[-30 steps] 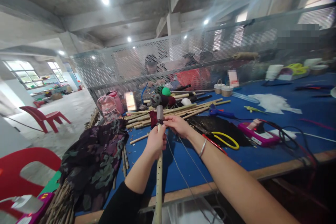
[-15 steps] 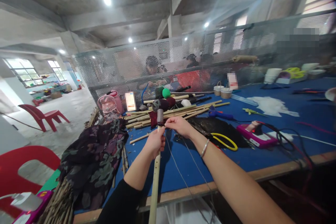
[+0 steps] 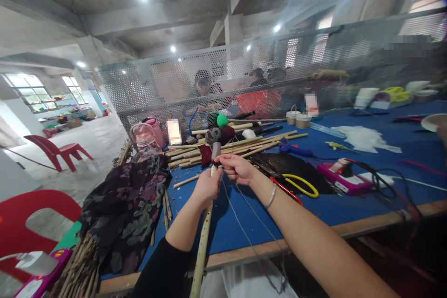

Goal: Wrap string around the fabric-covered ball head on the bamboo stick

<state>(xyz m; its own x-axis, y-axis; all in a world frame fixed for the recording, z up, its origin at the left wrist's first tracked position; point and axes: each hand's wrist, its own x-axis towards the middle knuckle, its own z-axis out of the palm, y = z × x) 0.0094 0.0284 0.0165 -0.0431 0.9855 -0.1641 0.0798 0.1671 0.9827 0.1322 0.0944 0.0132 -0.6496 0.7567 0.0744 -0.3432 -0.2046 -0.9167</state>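
My left hand (image 3: 208, 187) is closed around a pale bamboo stick (image 3: 202, 247) dotted with small holes, its lower end reaching past the table's front edge. A grey cylindrical piece (image 3: 216, 150) tops the stick, with a dark band beneath it. Right at that band, my right hand (image 3: 236, 167) pinches with thumb and forefinger; a thin grey cord (image 3: 256, 209) trails from it over the table edge. What lies exactly between the fingertips is too small to see clearly. Behind the hands are more bamboo sticks (image 3: 185, 160) and a green ball (image 3: 221, 120).
Scissors with yellow and red handles (image 3: 302, 186) lie right of my hands, beside a purple power strip (image 3: 344, 179) with black cables. A blue glue gun (image 3: 295, 150) is behind. Dark patterned cloth (image 3: 122, 214) covers the left edge. A perforated metal screen (image 3: 160, 84) stands behind, people beyond it.
The stick has tilted, its lower end swinging left and its top slightly right. My right hand has drawn in closer to the band. The view has shifted slightly.
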